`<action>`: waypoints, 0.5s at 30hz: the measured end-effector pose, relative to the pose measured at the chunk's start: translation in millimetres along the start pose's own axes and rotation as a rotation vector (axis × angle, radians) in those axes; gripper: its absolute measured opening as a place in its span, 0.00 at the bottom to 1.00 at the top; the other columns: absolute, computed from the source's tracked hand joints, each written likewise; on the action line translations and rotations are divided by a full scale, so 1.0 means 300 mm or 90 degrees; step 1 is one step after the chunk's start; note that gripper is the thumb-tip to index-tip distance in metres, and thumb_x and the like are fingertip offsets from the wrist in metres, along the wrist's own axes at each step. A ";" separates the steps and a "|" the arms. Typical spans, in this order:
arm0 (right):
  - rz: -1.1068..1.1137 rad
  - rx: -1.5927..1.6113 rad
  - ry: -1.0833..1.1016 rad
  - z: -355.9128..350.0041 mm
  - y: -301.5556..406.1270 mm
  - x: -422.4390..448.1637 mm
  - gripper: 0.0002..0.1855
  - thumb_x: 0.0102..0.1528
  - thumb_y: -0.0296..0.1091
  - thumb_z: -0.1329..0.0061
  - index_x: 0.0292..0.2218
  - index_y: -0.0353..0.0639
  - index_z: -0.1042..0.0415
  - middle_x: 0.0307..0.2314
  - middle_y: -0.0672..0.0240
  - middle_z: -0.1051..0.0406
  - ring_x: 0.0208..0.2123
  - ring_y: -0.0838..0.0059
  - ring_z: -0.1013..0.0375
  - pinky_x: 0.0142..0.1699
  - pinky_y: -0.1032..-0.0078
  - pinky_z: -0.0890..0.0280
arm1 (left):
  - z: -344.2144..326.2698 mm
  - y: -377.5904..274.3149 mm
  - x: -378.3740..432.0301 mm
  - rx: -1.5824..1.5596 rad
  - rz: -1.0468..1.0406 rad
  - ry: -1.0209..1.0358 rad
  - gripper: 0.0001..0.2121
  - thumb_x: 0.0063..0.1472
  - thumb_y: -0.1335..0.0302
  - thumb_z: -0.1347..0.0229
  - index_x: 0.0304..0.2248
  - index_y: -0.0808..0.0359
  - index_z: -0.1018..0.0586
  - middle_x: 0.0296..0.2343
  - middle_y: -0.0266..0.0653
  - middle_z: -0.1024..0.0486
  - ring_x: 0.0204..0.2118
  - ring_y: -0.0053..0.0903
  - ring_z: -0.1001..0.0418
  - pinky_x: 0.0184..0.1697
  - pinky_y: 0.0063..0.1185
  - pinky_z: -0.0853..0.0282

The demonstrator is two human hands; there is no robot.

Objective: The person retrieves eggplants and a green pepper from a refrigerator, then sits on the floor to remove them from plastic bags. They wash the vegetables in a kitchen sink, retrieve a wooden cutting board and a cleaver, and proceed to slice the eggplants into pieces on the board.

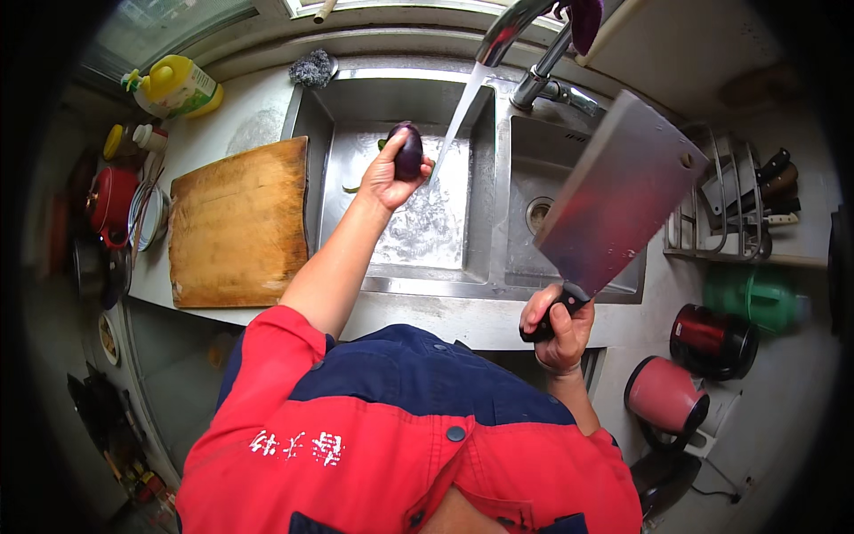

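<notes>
My left hand (390, 175) holds a dark purple eggplant (408, 152) over the large basin of a steel sink (482, 187). Just to the right of it, water runs from the chrome faucet (497, 40) into that basin, where green pieces lie, partly behind the hand. In my right hand (560, 327) is the black handle of a wide cleaver (617, 193). Its broad wet blade points up and covers part of the smaller basin. A wooden cutting board (240, 227) lies on the counter left of the sink.
A steel wool scrubber (312, 70) and a yellow detergent bottle (180, 87) stand behind the board. At the right are a knife rack (724, 200), a dark red kettle (707, 340) and a pink kettle (667, 394). Jars and a red pot (113, 203) are at the far left.
</notes>
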State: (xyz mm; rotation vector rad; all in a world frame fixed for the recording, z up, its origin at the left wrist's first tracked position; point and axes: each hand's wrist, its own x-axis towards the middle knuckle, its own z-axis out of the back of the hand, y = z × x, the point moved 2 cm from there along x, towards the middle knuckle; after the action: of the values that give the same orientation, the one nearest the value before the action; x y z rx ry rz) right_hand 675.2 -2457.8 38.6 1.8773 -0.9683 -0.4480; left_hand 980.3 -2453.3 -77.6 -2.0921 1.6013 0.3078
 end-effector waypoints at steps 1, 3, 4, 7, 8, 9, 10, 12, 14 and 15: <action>-0.014 -0.046 -0.035 -0.021 -0.011 0.011 0.12 0.52 0.26 0.58 0.39 0.37 0.41 0.20 0.64 0.35 0.17 0.77 0.36 0.23 0.81 0.38 | -0.018 0.002 0.013 0.031 -0.006 -0.025 0.15 0.51 0.66 0.42 0.35 0.61 0.32 0.27 0.44 0.34 0.29 0.33 0.33 0.25 0.22 0.33; -0.040 -0.139 -0.111 -0.054 -0.029 0.032 0.11 0.51 0.22 0.58 0.38 0.37 0.41 0.21 0.65 0.35 0.17 0.77 0.36 0.23 0.80 0.38 | -0.041 0.004 0.055 0.034 0.060 -0.041 0.21 0.52 0.55 0.47 0.36 0.65 0.34 0.26 0.47 0.31 0.25 0.32 0.30 0.23 0.21 0.29; -0.064 -0.161 -0.135 -0.056 -0.040 0.024 0.10 0.50 0.19 0.59 0.36 0.37 0.40 0.22 0.67 0.36 0.17 0.78 0.37 0.23 0.79 0.37 | -0.054 0.011 0.061 0.057 0.099 -0.030 0.22 0.53 0.53 0.49 0.36 0.65 0.33 0.26 0.48 0.30 0.25 0.32 0.30 0.24 0.21 0.29; -0.158 -0.129 -0.210 -0.090 -0.062 -0.013 0.08 0.52 0.24 0.58 0.35 0.38 0.40 0.16 0.69 0.40 0.14 0.80 0.39 0.21 0.79 0.39 | -0.081 0.036 0.094 0.085 0.239 0.018 0.23 0.55 0.49 0.54 0.35 0.64 0.31 0.26 0.44 0.29 0.25 0.32 0.29 0.26 0.27 0.28; -0.158 -0.154 -0.240 -0.106 -0.068 -0.029 0.08 0.53 0.27 0.58 0.35 0.38 0.40 0.15 0.69 0.41 0.14 0.80 0.40 0.20 0.79 0.39 | -0.092 0.054 0.109 0.080 0.236 0.013 0.22 0.55 0.50 0.54 0.35 0.63 0.30 0.25 0.42 0.29 0.25 0.31 0.30 0.25 0.27 0.29; -0.140 -0.138 -0.257 -0.119 -0.069 -0.049 0.08 0.53 0.27 0.58 0.35 0.39 0.40 0.15 0.69 0.41 0.14 0.79 0.40 0.20 0.79 0.39 | -0.103 0.060 0.111 0.076 0.231 0.005 0.20 0.55 0.51 0.53 0.34 0.62 0.30 0.25 0.40 0.30 0.25 0.31 0.30 0.25 0.27 0.29; -0.122 -0.123 -0.272 -0.131 -0.069 -0.068 0.08 0.53 0.28 0.58 0.36 0.39 0.40 0.15 0.69 0.40 0.14 0.79 0.40 0.20 0.79 0.39 | -0.093 0.062 0.135 0.087 0.227 0.058 0.14 0.55 0.58 0.48 0.32 0.60 0.30 0.24 0.37 0.31 0.26 0.28 0.31 0.25 0.27 0.29; -0.065 -0.065 -0.271 -0.155 -0.063 -0.101 0.07 0.55 0.29 0.60 0.37 0.39 0.40 0.16 0.67 0.39 0.14 0.78 0.39 0.21 0.79 0.38 | -0.093 0.061 0.132 0.149 0.193 0.067 0.11 0.53 0.62 0.45 0.31 0.60 0.30 0.24 0.35 0.31 0.26 0.27 0.31 0.25 0.27 0.29; -0.007 -0.082 -0.273 -0.183 -0.052 -0.111 0.06 0.56 0.30 0.61 0.36 0.39 0.40 0.17 0.67 0.38 0.15 0.78 0.39 0.21 0.79 0.38 | -0.091 0.034 0.095 0.260 0.159 0.095 0.10 0.50 0.68 0.42 0.29 0.60 0.29 0.24 0.33 0.31 0.25 0.25 0.31 0.25 0.25 0.29; 0.021 -0.088 -0.276 -0.190 -0.051 -0.117 0.06 0.56 0.30 0.61 0.36 0.39 0.40 0.18 0.66 0.38 0.15 0.77 0.39 0.22 0.79 0.38 | -0.106 0.001 0.043 0.400 0.138 0.081 0.12 0.50 0.70 0.42 0.33 0.61 0.30 0.28 0.35 0.29 0.28 0.23 0.30 0.26 0.24 0.29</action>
State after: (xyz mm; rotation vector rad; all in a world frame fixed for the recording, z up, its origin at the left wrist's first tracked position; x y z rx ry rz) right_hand 697.3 -2393.6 49.9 1.6680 -1.2142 -0.9032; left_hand 980.2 -2480.1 -56.4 -1.4872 1.7175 -0.2413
